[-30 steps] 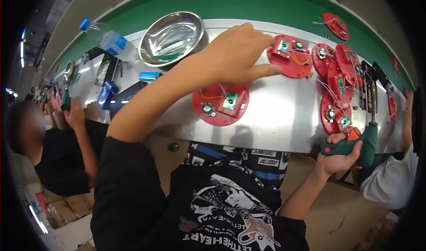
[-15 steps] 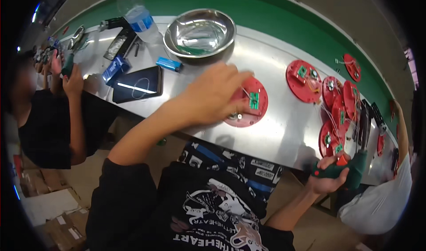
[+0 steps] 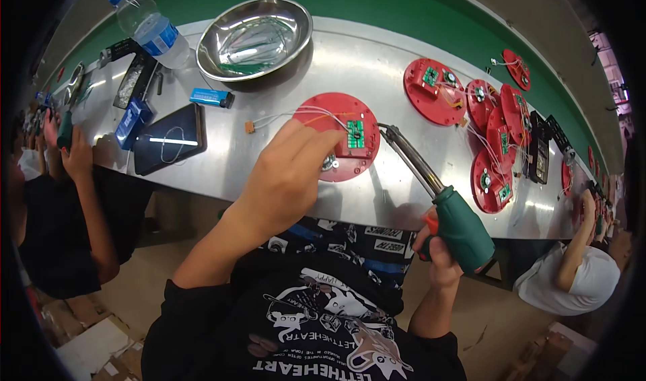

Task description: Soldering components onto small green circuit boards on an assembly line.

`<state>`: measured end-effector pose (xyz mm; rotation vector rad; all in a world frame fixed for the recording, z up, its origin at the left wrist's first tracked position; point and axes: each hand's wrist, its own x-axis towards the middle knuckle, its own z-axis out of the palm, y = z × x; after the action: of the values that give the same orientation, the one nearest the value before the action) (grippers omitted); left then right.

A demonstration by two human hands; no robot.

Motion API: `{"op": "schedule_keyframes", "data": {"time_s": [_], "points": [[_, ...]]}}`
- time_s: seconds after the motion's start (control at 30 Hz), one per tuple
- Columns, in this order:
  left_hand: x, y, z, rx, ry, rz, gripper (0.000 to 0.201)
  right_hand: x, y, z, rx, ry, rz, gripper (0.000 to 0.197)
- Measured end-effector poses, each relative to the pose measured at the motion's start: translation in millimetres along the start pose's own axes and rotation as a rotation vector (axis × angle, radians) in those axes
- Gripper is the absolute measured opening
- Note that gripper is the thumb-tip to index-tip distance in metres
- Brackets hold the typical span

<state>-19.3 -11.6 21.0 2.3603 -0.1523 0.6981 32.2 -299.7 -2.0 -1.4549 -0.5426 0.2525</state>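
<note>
My right hand (image 3: 439, 253) grips the green handle of a soldering gun (image 3: 464, 236). Its dark tip reaches the right edge of a round red plastic disc (image 3: 350, 164) on the metal bench. On that disc sits a small green circuit board (image 3: 355, 133), with white and orange wires (image 3: 296, 112) running left to a tan connector (image 3: 249, 126). My left hand (image 3: 286, 172) lies over the disc's left part, fingers pinched together at the board's left edge; what they pinch is hidden.
A steel bowl (image 3: 254, 68) holding thin wires stands at the back left, near a water bottle (image 3: 155, 34), a blue lighter (image 3: 212, 97) and a dark phone (image 3: 168, 141). Several more wired red discs (image 3: 434, 105) lie to the right. People work on both sides, a white sleeve (image 3: 572, 280) at right.
My right hand has brought the soldering gun leftward from the bench's right side up to the disc. My left hand has settled at the board, and the view has shifted.
</note>
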Motion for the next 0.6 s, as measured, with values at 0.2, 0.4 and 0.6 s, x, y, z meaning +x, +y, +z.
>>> {"op": "schedule_keyframes", "data": {"time_s": [0.2,0.4,0.6], "points": [[-2.0,0.5,15.8,0.194,0.095,0.034,0.019,-7.0,-3.9,6.1,-0.276,-0.002,0.020,0.024],[-5.3,-6.6,24.1,0.189,0.231,0.013,0.012,-4.8,-2.3,13.2,-0.298,0.007,0.033,0.025],[-6.9,-8.2,22.6,0.205,0.208,0.039,0.012,-9.3,-5.1,8.9,-0.251,0.006,0.166,0.025]]}}
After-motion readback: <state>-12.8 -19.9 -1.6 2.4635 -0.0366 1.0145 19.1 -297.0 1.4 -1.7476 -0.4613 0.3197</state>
